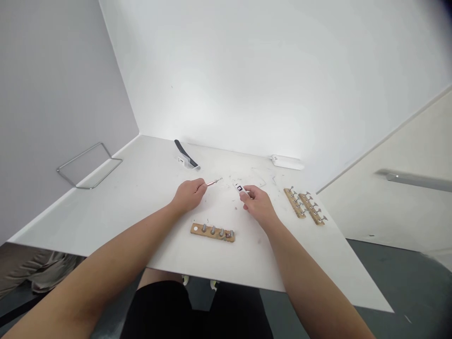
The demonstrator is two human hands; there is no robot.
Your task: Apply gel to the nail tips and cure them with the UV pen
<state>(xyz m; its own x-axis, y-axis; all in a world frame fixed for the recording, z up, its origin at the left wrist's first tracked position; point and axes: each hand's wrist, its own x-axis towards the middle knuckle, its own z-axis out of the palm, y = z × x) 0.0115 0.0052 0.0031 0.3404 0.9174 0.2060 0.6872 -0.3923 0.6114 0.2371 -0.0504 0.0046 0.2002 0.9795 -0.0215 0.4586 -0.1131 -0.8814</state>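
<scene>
My left hand is closed around a slim pinkish pen-like tool with a thin metal tip pointing right. In my right hand is a small white object with a dark label or display, pinched between thumb and fingers; its exact kind is unclear. The two hands are apart, both over the white table. Nearer to me lies a wooden strip bearing several upright grey pegs. Small dark specks and smudges mark the tabletop between and beyond the hands.
Two wooden strips with metal stands lie at the right. A black curved strip and a clear-and-white piece lie at the back left. A white flat object rests near the back wall. A metal wire frame stands left.
</scene>
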